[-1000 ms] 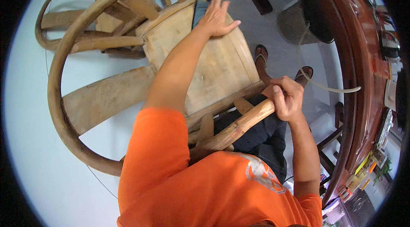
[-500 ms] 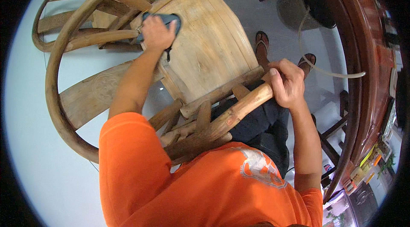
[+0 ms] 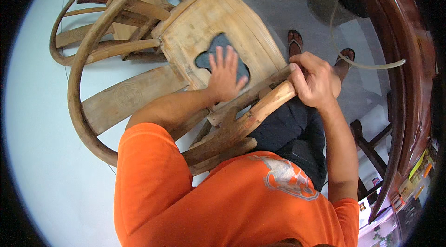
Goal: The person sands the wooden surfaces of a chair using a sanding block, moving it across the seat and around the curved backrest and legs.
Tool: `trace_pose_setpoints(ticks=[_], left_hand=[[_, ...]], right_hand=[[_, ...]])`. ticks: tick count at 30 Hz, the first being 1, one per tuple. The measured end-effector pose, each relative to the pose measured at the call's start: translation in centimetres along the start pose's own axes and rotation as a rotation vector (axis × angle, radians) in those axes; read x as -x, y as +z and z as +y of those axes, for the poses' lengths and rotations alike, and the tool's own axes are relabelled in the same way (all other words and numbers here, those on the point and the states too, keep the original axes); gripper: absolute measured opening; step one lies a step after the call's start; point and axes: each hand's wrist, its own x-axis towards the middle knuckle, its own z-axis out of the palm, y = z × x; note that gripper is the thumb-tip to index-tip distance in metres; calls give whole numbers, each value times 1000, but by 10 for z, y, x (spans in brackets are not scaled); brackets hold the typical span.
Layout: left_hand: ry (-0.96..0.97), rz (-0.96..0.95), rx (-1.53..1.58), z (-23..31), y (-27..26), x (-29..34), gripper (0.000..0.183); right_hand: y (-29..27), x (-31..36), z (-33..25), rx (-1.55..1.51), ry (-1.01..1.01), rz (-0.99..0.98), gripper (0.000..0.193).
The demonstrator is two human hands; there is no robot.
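A pale wooden chair with a curved back rail (image 3: 76, 79) stands before me, its seat (image 3: 241, 19) facing up. On the seat's near part lies a dark blue-grey cloth (image 3: 219, 42), flat with an uneven outline. My left hand (image 3: 226, 77) presses down on it, palm down and fingers spread. The rounded end of the chair's near armrest (image 3: 269, 103) is in the grasp of my right hand (image 3: 315, 79), thumb on top and fingers curled round it. A carved round motif (image 3: 127, 96) marks the back splat.
A second wooden chair (image 3: 76, 35) stands beyond at the far left. Along the right runs a dark glossy table edge (image 3: 409, 61), with a pale tube (image 3: 367, 66) leading from a grey bucket (image 3: 323, 5). Sandalled feet (image 3: 295, 42) are on the floor beside the seat.
My left hand has slid the cloth from the seat's left edge toward me and to the right, and its fingers now spread wider. My right hand keeps its hold on the armrest.
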Motion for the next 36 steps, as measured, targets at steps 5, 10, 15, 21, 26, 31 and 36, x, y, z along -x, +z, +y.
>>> trace_pose_setpoints(ticks=[5, 10, 15, 21, 26, 31, 36], left_hand=[[248, 17, -4, -21, -1, -6, 90], [-5, 278, -43, -106, -10, -98, 90], [-276, 325, -28, -123, -5, -123, 93], [427, -3, -70, 24, -4, -44, 77], [514, 84, 66, 0, -13, -73, 75], [233, 247, -30, -8, -27, -145, 83], [695, -47, -33, -31, -23, -58, 82]], right_hand=[[2, -2, -4, 27, -1, -10, 18], [3, -3, 2, -8, -20, -18, 19], [7, -5, -1, 25, -24, -27, 18], [1, -3, 3, -11, -15, -31, 16], [3, -5, -3, -37, 19, -58, 16], [3, -6, -1, 29, -7, -68, 17], [3, -2, 0, 23, 26, -74, 18]])
